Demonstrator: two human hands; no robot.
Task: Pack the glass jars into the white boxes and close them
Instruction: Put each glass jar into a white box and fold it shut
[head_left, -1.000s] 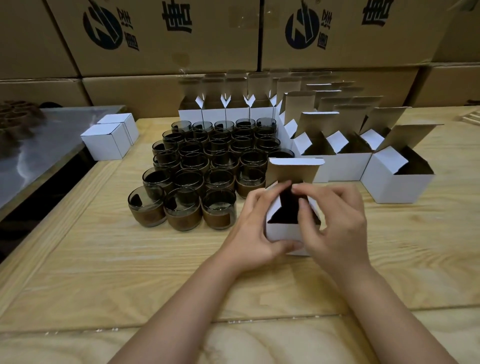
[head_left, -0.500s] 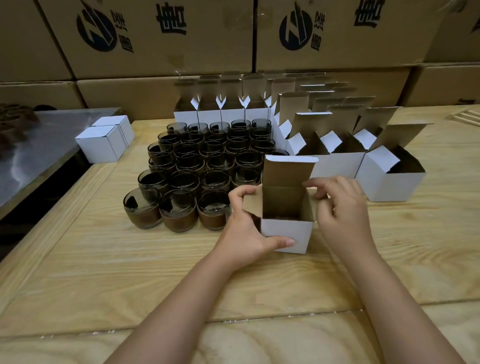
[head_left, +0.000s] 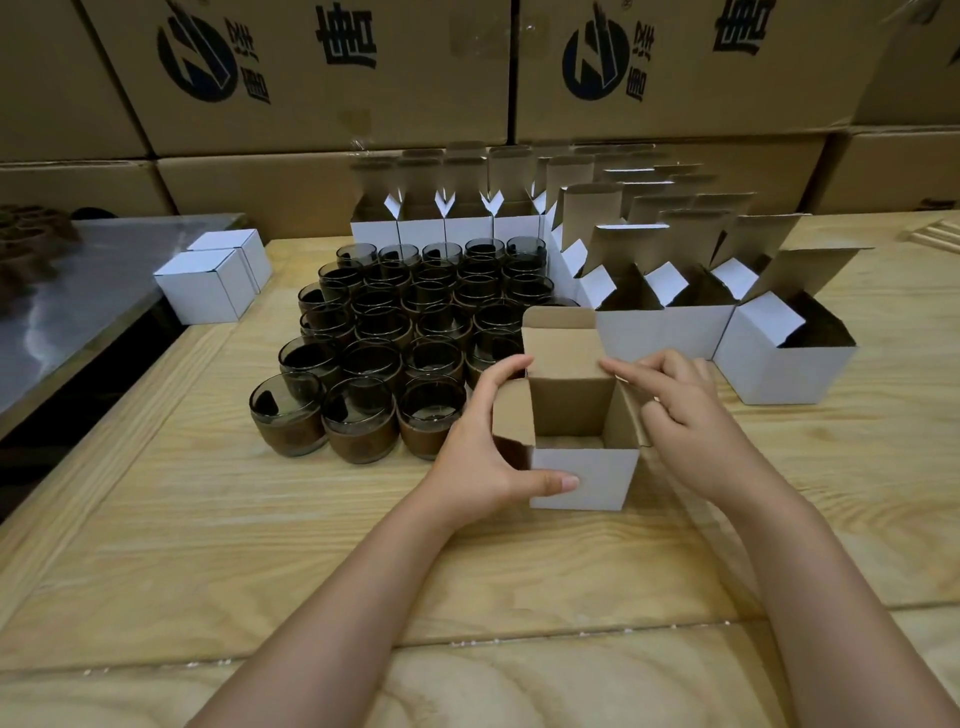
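One empty box (head_left: 582, 478) stands opened: left grip (head_left: 488, 457) grasps it, right grip (head_left: 685, 415) holds its flap (head_left: 625, 415); next needs a jar (head_left: 431, 421) left of it.

White box (head_left: 582, 478) upright on table, flaps open; dark glass jars (head_left: 410, 332) clustered just left.

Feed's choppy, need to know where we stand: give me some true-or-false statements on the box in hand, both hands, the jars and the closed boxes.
The held box has its top flaps open. True.
The right hand holds a jar. False: its fingers are on the box's right flap.
The left hand grips the box, thumb on its white front. True.
The jars stand right of the held box. False: left of it and behind.
The two closed boxes sit right of the jars. False: left of them.
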